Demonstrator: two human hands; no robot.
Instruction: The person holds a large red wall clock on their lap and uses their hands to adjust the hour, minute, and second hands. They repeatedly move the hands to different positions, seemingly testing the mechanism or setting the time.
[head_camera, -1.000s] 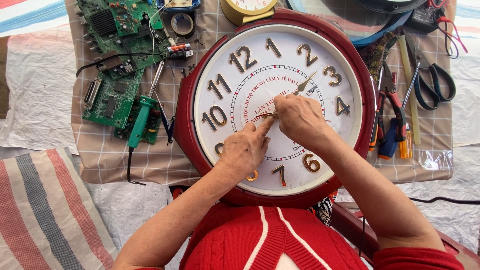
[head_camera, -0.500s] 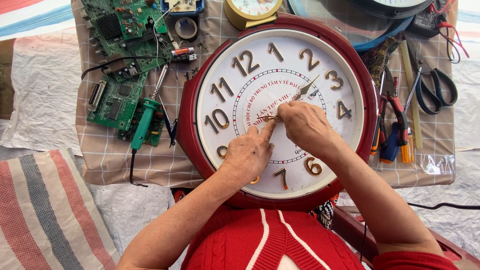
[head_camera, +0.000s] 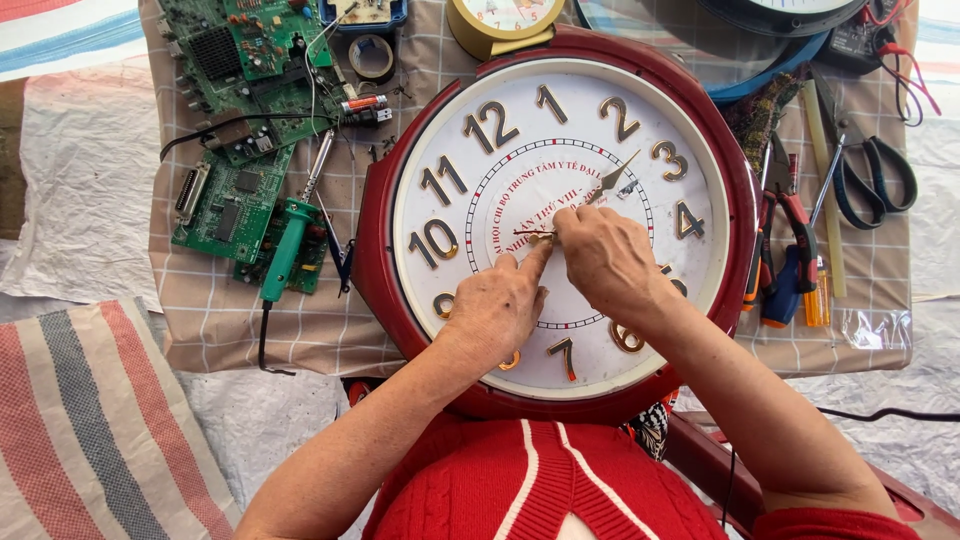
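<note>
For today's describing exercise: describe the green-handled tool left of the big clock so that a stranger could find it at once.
Start at the large red-rimmed wall clock on the checked cloth. Just left of it, green circuit boards lie spread out, and across their lower edge rests the soldering iron. Unlike the flat boards, it is a slim stick with a bright green grip, a metal tip and a trailing black cord.

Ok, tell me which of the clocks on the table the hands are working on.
The big red-rimmed wall clock with gold numerals: left hand and right hand rest on its white face. The small gold-rimmed clock above it goes untouched.
</note>
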